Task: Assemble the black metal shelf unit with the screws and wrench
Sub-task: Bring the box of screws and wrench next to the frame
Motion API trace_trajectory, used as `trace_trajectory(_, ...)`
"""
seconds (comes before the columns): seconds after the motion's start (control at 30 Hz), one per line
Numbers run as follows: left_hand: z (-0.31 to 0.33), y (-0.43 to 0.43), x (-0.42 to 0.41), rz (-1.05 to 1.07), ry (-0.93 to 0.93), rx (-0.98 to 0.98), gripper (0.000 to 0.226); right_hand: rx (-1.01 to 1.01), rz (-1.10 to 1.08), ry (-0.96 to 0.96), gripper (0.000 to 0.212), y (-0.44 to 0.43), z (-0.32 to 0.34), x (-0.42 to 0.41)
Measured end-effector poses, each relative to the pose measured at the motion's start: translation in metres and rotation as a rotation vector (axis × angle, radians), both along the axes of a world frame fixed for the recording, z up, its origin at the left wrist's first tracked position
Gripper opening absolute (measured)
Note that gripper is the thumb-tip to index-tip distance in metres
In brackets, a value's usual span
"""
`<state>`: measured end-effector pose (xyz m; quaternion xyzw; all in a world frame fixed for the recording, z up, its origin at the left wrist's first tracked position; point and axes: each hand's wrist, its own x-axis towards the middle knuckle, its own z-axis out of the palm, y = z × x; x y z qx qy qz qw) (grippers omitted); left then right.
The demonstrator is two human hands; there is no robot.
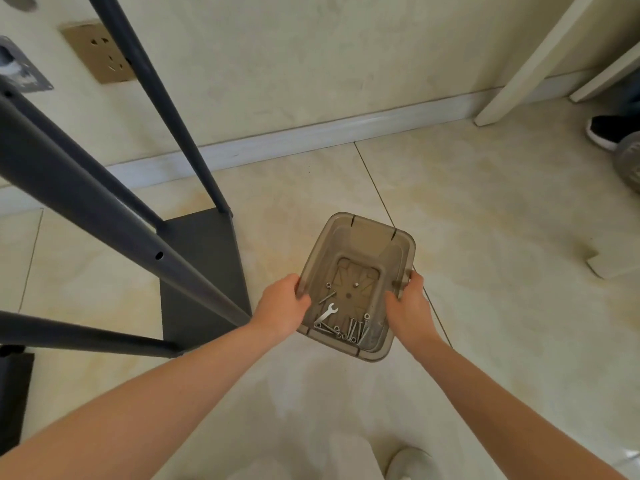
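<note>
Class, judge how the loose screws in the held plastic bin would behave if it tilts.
The screws look round-shanked and loose, so they would probably roll or slide. They crowd the near wall of the bin, suggesting its smooth floor gives little grip.

Home room: tiled floor [460, 216], wall socket [100, 51]

Beige wall socket [98, 53], white skirting board [311, 135], cream tiled floor [485, 237], white furniture leg [533, 60], black shoe [606, 131] at right edge

Left hand [282, 303] gripping, right hand [410, 306] gripping, both outstretched
</note>
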<state>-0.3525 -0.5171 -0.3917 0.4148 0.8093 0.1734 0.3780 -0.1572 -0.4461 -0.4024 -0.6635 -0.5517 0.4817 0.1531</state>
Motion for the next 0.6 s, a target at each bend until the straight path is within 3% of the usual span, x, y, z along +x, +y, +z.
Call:
trace_trajectory(0.43,0.003,0.016,0.013,0.072,-0.104,-0.033,0.021,0.013,0.058,-0.063,0.054,0.048,0.012,-0.006)
trace_trajectory(0.6,0.019,-0.002,0.003,0.054,-0.053,-0.011,0.031,0.14,0.097,-0.17,0.061,0.038,0.027,0.0)
